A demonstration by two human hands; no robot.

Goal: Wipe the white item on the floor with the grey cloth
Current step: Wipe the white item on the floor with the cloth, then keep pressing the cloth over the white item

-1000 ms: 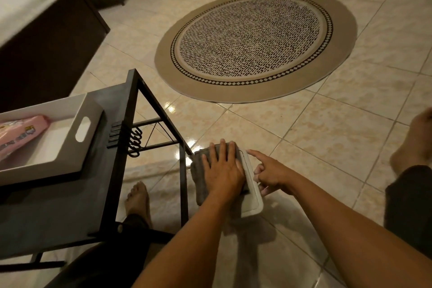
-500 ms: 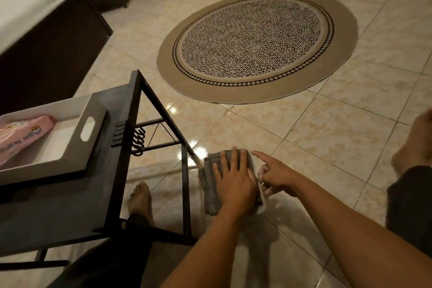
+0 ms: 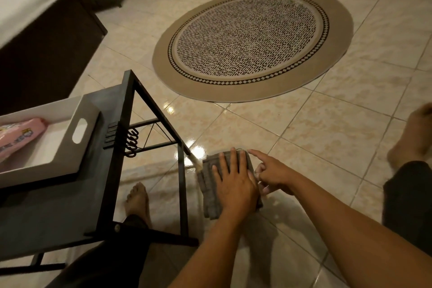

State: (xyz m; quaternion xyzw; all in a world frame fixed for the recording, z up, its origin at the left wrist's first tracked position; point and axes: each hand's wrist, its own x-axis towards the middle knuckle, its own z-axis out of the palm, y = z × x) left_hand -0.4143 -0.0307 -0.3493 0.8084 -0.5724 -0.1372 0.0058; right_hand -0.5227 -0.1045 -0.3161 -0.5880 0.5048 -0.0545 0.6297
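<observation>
The folded grey cloth lies on the tiled floor over the white item, which it hides almost wholly; only a thin pale sliver shows at the cloth's right edge. My left hand rests flat on the cloth, fingers spread and pointing away from me, pressing it down. Touching the item's right edge is my right hand, its index finger stretched along the cloth's far corner and the other fingers curled at the edge.
A black metal side table stands just left of the cloth, bearing a white tray with a pink pack. My bare feet flank the spot. A round patterned rug lies beyond, dark furniture far left.
The cloth under my left hand has slid to the right across the white item, which showed along its right side a second ago and is now almost covered. My right hand stayed at the edge.
</observation>
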